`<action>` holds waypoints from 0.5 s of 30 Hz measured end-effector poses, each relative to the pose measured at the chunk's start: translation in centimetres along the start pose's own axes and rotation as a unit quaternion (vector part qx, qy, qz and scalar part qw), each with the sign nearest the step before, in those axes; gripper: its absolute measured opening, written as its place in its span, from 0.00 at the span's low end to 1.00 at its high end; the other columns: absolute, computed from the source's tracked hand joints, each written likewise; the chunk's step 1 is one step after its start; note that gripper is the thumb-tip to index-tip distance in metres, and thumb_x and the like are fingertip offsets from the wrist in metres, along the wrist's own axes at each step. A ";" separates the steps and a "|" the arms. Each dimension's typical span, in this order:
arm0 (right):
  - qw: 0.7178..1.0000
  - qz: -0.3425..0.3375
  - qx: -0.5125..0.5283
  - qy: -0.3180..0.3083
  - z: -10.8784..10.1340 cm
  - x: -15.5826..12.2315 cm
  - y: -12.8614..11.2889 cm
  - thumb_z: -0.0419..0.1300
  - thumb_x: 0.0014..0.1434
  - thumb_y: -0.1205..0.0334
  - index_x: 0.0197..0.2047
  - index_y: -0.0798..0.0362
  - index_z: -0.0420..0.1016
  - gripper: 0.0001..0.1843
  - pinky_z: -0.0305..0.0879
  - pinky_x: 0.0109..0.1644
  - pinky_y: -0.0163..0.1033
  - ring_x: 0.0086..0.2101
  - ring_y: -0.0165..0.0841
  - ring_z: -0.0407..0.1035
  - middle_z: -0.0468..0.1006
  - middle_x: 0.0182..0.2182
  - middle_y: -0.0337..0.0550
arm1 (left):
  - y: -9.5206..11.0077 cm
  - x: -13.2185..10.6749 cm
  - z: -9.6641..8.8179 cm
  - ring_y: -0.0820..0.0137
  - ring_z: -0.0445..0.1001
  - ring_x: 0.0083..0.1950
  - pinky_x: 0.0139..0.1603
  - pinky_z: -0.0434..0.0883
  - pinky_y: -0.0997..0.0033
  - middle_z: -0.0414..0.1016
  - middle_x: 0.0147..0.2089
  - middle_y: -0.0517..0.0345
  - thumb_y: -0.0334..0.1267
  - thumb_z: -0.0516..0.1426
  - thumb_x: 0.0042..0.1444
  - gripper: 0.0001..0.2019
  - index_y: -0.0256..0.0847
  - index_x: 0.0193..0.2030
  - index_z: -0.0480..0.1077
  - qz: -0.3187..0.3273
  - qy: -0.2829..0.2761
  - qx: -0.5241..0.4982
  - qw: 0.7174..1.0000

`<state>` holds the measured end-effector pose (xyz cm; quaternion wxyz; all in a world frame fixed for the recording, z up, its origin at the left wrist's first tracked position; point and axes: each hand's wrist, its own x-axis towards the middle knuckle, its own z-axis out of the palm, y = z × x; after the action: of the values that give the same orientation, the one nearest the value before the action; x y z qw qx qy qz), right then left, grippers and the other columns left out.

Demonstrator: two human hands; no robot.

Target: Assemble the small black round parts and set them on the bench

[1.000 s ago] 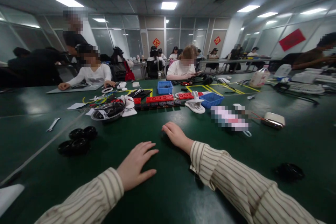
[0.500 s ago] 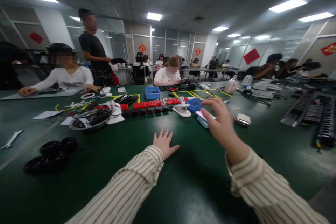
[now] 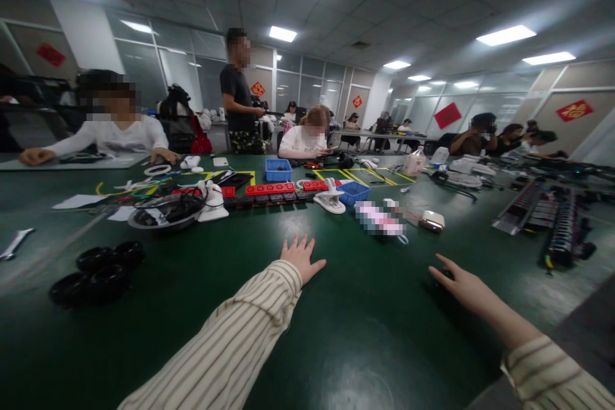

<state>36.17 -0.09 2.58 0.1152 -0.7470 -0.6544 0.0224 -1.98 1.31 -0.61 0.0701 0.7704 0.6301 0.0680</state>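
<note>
My left hand (image 3: 300,256) lies flat on the green table (image 3: 375,333), fingers spread, holding nothing. My right hand (image 3: 464,288) is low over the table farther right, its fingers stretched out toward the left. A small dark thing (image 3: 445,274) peeks out behind those fingers; I cannot tell whether the hand touches it. Both arms wear striped sleeves. Beyond the hands lie a blurred pink item (image 3: 379,218) and a small white and gold device (image 3: 431,221).
Black wheels (image 3: 96,269) sit at the left with a wrench (image 3: 12,243) beyond. A metal bowl of cables (image 3: 166,211), red power strips (image 3: 269,189), blue bins (image 3: 278,170) and a white clamp (image 3: 329,198) cross the middle. Racks of dark parts (image 3: 562,224) stand right. Several people sit opposite.
My right hand has come down from mid-air to the table at the right. The view has swung further right. My left hand has stayed flat on the table.
</note>
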 end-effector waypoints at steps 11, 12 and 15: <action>0.978 -0.165 0.075 -0.103 1.2 -3.5 -14.5 0.51 0.56 0.47 0.58 0.55 0.59 0.30 0.61 0.50 0.40 0.47 0.39 0.66 0.70 0.48 0.51 | 0.0 -0.4 0.1 0.53 0.43 0.66 0.61 0.45 0.44 0.47 0.66 0.49 0.60 0.41 0.53 0.35 0.40 0.62 0.50 0.004 0.016 -0.014 1.000; 0.975 -0.184 0.078 -0.098 1.6 -3.4 -16.0 0.51 0.57 0.47 0.57 0.56 0.59 0.30 0.61 0.49 0.41 0.46 0.39 0.67 0.70 0.48 0.51 | 0.0 -0.4 0.1 0.53 0.44 0.66 0.61 0.45 0.44 0.47 0.66 0.48 0.59 0.42 0.53 0.34 0.40 0.62 0.51 0.007 0.020 -0.019 1.000; 0.964 -0.239 0.079 -0.081 3.0 -2.5 -20.5 0.50 0.58 0.48 0.56 0.57 0.61 0.28 0.62 0.46 0.40 0.44 0.40 0.68 0.72 0.44 0.54 | -0.1 -0.6 0.1 0.54 0.45 0.65 0.61 0.45 0.44 0.49 0.65 0.48 0.57 0.45 0.52 0.33 0.39 0.61 0.52 0.017 0.026 -0.030 0.999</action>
<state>15.30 0.30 3.52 0.1222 -0.5533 -0.8171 0.1061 -2.15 0.76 -0.76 0.0757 0.7766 0.6160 0.1085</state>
